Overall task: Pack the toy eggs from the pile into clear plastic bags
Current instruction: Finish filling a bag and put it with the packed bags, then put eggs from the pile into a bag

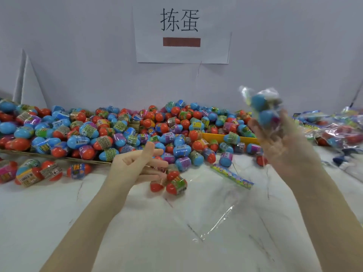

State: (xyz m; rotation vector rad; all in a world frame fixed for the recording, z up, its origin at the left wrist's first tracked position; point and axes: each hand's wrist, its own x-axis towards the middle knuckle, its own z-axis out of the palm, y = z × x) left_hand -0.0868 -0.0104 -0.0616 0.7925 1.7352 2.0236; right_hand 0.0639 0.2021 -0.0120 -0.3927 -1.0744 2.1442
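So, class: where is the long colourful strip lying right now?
In the head view, the colourful strip lies flat on the white table, right of centre, just below the egg pile and left of the right hand.

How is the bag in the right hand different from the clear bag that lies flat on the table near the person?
The bag in the right hand holds blue toy eggs; the flat bag on the table looks empty. The held bag is up in the air above the right hand, bunched and blurred; the flat bag lies spread on the white table. Both are of clear plastic.
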